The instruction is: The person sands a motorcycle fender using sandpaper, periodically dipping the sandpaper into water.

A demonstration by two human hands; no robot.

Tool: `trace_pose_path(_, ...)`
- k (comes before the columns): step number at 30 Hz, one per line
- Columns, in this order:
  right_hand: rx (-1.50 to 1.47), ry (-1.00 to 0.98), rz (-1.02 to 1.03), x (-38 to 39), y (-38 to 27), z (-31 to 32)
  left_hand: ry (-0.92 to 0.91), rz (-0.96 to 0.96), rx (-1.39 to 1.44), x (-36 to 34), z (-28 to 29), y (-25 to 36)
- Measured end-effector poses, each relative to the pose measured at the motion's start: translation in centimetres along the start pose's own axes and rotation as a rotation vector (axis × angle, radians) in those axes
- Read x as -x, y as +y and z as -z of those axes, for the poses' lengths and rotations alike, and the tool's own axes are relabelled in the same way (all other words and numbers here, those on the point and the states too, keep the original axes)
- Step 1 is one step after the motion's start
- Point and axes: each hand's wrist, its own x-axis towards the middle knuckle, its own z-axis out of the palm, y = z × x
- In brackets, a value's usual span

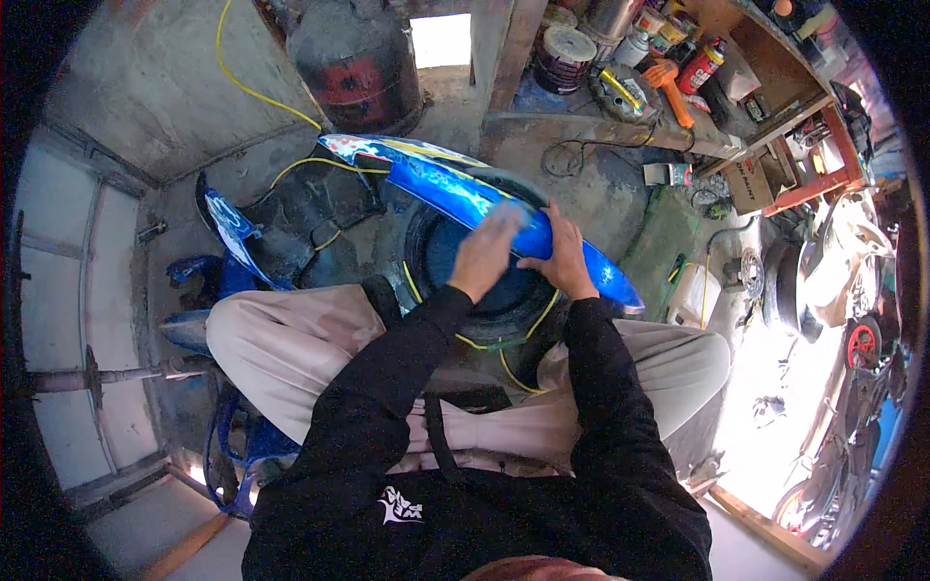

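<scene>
While my right hand grips the blue panel, the panel's long axis runs from ten o'clock to four.
It lies before me across a dark round tyre, narrow blue end toward four, red-and-white patterned end toward ten; its glossy blue face carries paler, cloudy streaks. My left hand blurs on it, so I cannot tell whether that grip is closed.

- Dark drum with red patch, standing on the concrete floor.
- Yellow hose, curving left of drum.
- Wooden shelf, holding tin, orange tool, red spray can.
- Cardboard box, near shelf.
- White container, right side.
- Red-rimmed wheel, far right.
</scene>
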Motion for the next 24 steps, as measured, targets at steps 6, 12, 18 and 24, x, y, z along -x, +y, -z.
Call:
trace_pose_path(6,-0.022,-0.007,-0.023,-0.1,-0.5,0.2,0.311,0.341,-0.111,-3.4,4.8,-6.4)
trace_pose_path(12,0.035,0.005,-0.010,-0.3,0.5,-0.5,-0.021,0.062,0.006,0.4,-1.7,3.4)
trace_pose_path(18,-0.002,0.028,0.006,-0.1,0.0,0.0,0.207,0.093,0.049,-2.0,2.5,-3.7)
trace_pose_path(24,0.021,-0.004,0.001,-0.4,-0.2,0.0,0.279,0.294,-0.007,-2.0,2.7,-2.8)
